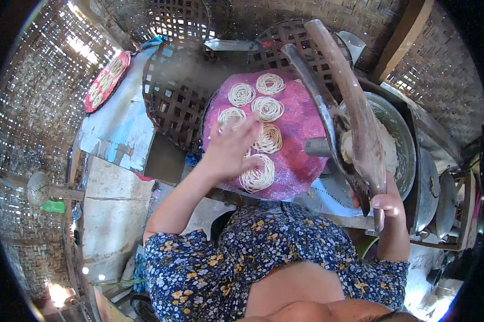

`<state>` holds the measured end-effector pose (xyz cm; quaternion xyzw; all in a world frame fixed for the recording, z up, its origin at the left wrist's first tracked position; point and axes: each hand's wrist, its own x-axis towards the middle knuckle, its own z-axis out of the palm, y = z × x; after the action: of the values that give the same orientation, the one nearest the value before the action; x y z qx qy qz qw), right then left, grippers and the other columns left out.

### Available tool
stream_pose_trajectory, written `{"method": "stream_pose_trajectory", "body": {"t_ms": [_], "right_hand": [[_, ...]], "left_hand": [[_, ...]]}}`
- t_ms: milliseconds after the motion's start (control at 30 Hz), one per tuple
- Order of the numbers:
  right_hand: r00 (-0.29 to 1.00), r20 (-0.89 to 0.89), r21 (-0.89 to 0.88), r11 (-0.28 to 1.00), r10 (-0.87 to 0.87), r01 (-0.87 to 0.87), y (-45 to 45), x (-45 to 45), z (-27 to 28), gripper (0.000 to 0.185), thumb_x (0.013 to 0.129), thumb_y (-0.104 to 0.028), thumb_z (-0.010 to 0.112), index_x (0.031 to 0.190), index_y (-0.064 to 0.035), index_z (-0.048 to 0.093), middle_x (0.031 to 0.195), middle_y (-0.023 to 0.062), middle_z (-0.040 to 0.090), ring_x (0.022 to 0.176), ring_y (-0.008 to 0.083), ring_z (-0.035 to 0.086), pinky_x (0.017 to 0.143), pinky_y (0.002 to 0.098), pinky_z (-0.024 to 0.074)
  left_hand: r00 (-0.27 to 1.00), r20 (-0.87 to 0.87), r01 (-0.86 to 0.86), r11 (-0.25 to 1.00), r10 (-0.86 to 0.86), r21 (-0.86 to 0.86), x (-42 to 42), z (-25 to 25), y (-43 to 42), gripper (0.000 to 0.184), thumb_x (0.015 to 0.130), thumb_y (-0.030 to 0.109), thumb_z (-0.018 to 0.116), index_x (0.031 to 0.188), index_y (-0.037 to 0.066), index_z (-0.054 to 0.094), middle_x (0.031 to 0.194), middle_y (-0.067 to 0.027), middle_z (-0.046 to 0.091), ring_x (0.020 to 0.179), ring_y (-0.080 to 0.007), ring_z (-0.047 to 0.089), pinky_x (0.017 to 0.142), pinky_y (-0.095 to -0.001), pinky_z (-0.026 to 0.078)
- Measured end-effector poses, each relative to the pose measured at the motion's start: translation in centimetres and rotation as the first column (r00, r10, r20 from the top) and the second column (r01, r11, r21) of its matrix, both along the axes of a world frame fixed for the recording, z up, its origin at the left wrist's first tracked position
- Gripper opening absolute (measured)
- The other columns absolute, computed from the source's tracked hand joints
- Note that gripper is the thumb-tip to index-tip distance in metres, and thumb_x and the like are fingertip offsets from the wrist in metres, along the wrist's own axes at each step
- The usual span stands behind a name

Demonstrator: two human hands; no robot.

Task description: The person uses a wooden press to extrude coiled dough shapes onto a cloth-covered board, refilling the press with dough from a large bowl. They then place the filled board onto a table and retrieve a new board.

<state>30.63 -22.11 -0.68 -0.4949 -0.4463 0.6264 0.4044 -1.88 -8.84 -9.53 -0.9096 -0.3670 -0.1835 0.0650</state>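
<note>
At least six noodle coils (267, 109) lie formed on the left and middle of the pink tray (302, 119), while the pale dough (390, 147) in the metal basin (405, 122) to the right of the tray appears not yet shaped into strands. You hold your left hand (228, 153) with fingers spread wide over the tray's near-left coils; contact cannot be confirmed. You grip the near end of the wooden press (354, 96), right of the tray, with your right hand (393, 200).
</note>
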Motion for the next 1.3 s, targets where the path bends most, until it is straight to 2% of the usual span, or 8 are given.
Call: {"method": "stream_pose_trajectory", "body": {"t_ms": [67,133,200,300,433,700,1100,1300], "right_hand": [[0.998,-0.039,-0.022,0.998,-0.052,0.051,-0.1,-1.1,0.0,0.083,0.049,-0.038,0.072,0.112,0.0090,0.045,0.077,0.0144,0.058,0.059,0.0220,0.058,0.050,0.0303,0.0468],[0.998,-0.030,-0.041,0.998,0.053,-0.054,0.3,-2.1,0.0,0.084,0.054,-0.046,0.070,0.113,0.0075,0.045,0.077,0.0136,0.058,0.059,0.0216,0.057,0.049,0.0296,0.0452],[0.987,0.007,-0.049,0.986,0.160,-0.159,0.8,-2.2,-0.5,0.079,0.060,-0.054,0.065,0.109,0.0065,0.048,0.077,0.0128,0.058,0.060,0.0199,0.057,0.050,0.0283,0.0441],[0.934,0.084,-0.038,0.938,0.347,-0.345,2.2,-1.1,-0.5,0.073,0.074,-0.066,0.048,0.093,0.0043,0.057,0.073,0.0102,0.059,0.061,0.0159,0.057,0.053,0.0265,0.0441],[0.936,0.143,-0.099,0.946,0.322,-0.310,3.2,0.5,-1.2,0.062,0.085,-0.056,0.041,0.087,0.0030,0.058,0.067,0.0073,0.058,0.057,0.0155,0.057,0.053,0.0278,0.0465],[0.921,0.211,-0.201,0.937,0.326,-0.285,3.3,0.5,-2.6,0.065,0.072,-0.060,0.058,0.090,0.0025,0.056,0.069,0.0069,0.058,0.056,0.0143,0.055,0.049,0.0262,0.0453],[0.876,0.443,-0.001,0.977,0.191,-0.213,2.7,-1.1,1.3,0.055,0.072,-0.045,0.062,0.104,0.0005,0.059,0.064,0.0013,0.054,0.058,0.0086,0.051,0.051,0.0238,0.0416],[0.811,0.568,0.100,0.965,0.143,-0.240,0.9,1.0,3.1,0.064,0.069,-0.044,0.065,0.111,0.0025,0.055,0.082,0.0090,0.062,0.077,0.0131,0.057,0.070,0.0288,0.0452]], "left_hand": [[0.950,0.275,-0.120,0.986,0.149,-0.119,1.2,1.6,2.7,0.070,0.081,0.061,0.039,0.130,0.011,0.038,0.141,-0.0131,0.026,0.124,-0.0316,0.030,0.101,-0.0457,0.022],[0.200,0.902,0.717,0.571,0.382,-0.400,3.9,7.3,4.1,0.085,0.079,0.071,0.028,0.134,0.006,0.030,0.139,-0.0127,0.030,0.127,-0.0342,0.026,0.103,-0.0512,0.019],[-0.051,0.830,0.997,0.080,0.555,0.008,4.8,11.0,5.6,0.085,0.079,0.072,0.023,0.134,0.007,0.031,0.132,-0.0127,0.041,0.123,-0.0325,0.035,0.101,-0.0502,0.026],[-0.254,0.868,0.919,-0.173,0.426,0.354,6.7,10.8,8.6,0.084,0.079,0.071,0.023,0.132,0.006,0.034,0.117,-0.0121,0.054,0.116,-0.0316,0.044,0.100,-0.0482,0.030],[-0.250,0.776,0.951,-0.002,0.580,0.308,8.4,8.0,9.3,0.076,0.080,0.069,0.032,0.127,0.010,0.040,0.072,0.0007,0.052,0.076,-0.0204,0.053,0.084,-0.0413,0.042],[-0.294,0.673,0.949,0.123,0.678,0.290,8.1,3.4,9.3,0.069,0.080,0.069,0.030,0.120,0.017,0.049,0.058,0.0014,0.049,0.061,-0.0204,0.052,0.071,-0.0419,0.043],[-0.368,0.784,0.917,0.053,0.501,0.396,6.0,9.7,8.2,0.072,0.081,0.070,0.024,0.122,0.016,0.048,0.057,0.0010,0.051,0.057,-0.0192,0.053,0.069,-0.0398,0.044],[-0.394,0.778,0.901,0.039,0.490,0.432,8.0,9.5,5.7,0.069,0.083,0.067,0.023,0.122,0.016,0.046,0.056,0.0021,0.050,0.055,-0.0180,0.052,0.067,-0.0403,0.045]]}}
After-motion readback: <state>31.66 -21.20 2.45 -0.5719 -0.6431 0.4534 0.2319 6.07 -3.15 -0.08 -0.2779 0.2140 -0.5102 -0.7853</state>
